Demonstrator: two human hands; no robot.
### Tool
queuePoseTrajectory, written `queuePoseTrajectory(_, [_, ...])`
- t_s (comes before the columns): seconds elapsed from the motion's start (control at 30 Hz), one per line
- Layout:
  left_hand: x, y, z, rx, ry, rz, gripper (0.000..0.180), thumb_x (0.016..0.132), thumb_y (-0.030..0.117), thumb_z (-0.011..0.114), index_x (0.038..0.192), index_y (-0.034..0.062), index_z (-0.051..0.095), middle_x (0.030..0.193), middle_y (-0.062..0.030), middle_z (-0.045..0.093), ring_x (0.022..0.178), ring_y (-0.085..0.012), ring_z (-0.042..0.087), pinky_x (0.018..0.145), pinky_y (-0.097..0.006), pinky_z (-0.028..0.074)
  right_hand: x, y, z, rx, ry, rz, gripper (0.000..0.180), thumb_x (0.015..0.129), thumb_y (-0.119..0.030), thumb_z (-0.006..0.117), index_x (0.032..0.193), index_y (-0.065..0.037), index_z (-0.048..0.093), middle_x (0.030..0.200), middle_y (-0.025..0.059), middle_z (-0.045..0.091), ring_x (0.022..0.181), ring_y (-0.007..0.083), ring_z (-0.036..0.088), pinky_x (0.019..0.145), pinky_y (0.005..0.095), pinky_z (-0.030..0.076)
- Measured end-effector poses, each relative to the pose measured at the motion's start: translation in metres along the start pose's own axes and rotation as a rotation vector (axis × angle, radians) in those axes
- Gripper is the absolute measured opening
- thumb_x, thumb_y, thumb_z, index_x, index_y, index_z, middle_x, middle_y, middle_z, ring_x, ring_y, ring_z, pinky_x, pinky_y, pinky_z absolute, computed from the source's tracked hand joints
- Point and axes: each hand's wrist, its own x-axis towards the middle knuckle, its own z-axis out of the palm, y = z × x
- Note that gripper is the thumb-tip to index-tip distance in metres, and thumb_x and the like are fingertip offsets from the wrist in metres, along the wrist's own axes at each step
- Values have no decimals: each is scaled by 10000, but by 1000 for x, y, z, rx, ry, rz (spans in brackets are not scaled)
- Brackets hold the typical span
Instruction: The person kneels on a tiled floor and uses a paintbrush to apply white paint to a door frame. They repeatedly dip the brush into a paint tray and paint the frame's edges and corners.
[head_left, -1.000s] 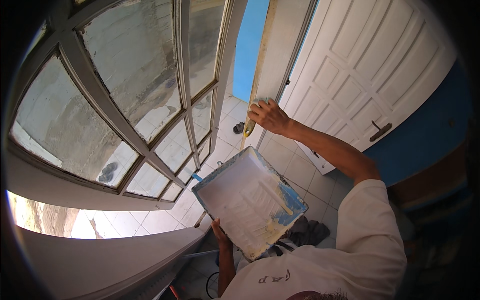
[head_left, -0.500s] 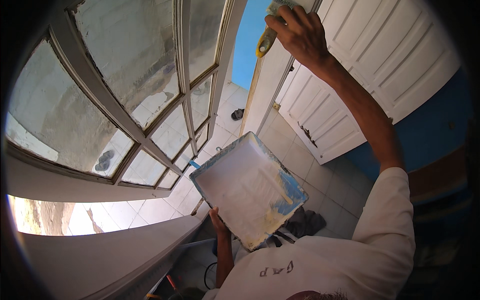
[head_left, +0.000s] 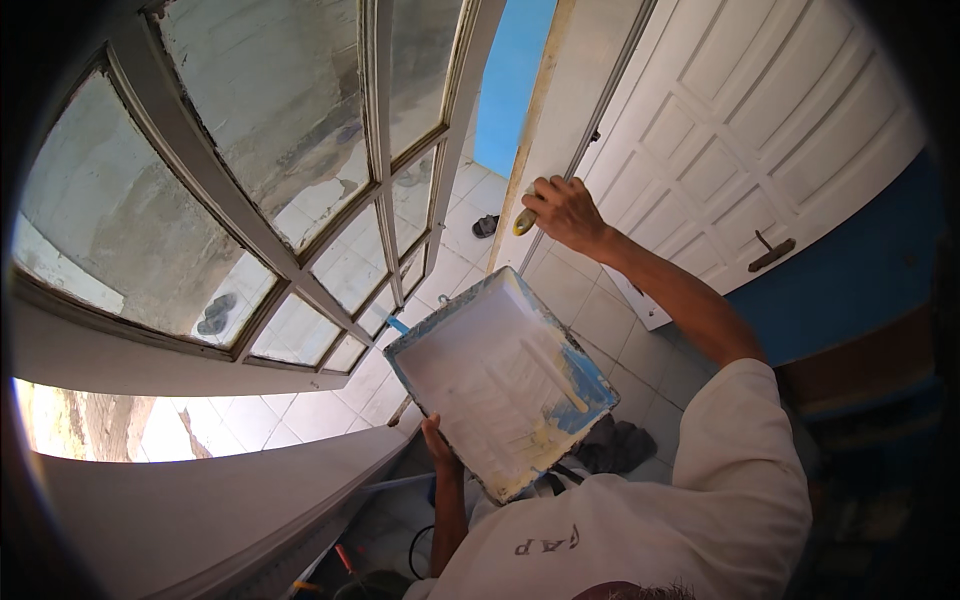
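A home doorway under repainting: a glazed white door (head_left: 300, 190) with paint-smeared panes stands open beside a panelled white door (head_left: 760, 150), pale floor tiles (head_left: 590, 310) lie below, and blue walls (head_left: 860, 280) surround them.

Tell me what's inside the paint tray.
The blue rectangular paint tray holds white paint over its ribbed floor and a pale stick. The left hand grips it underneath; its fingers are hidden.

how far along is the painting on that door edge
Done: the paint tray is coated with white paint. In hand: the right hand presses a yellow-handled tool to the door edge; the left hand holds the tray underneath. Left: the edge's yellowish strip looks uncovered.
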Motion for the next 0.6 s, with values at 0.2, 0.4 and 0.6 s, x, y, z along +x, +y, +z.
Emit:
queuePoseTrajectory(0.2, [10, -4, -18, 45, -25, 26, 490, 1029, 528, 470, 1110, 59, 585, 1034, -42, 618, 923, -174, 608, 814, -325, 506, 68, 65, -120, -163, 176, 11, 488, 738, -87, 821, 1193, -161, 660, 1007, -5, 610, 907, 195, 654, 719, 370, 486])
queuePoseTrajectory(0.4, [9, 21, 37, 94, -133, 25, 593, 1027, 600, 472, 1202, 44, 582, 1091, -61, 638, 977, -182, 630, 846, -335, 529, 81, 82, -245, 57, 465, 204, 206, 848, -21, 765, 1040, -60, 701, 932, 42, 675, 793, 177, 667, 682, 322, 545])
queuePoseTrajectory(0.6, [0, 14, 17, 106, -30, 23, 619, 1039, 609, 455, 1256, 39, 556, 1122, -77, 642, 1009, -187, 638, 863, -356, 545, 1, -52, -147, 1042, -189, 552, 224, 920, -211, 710, 1082, -63, 756, 966, 65, 764, 835, 176, 720, 786, 308, 558])
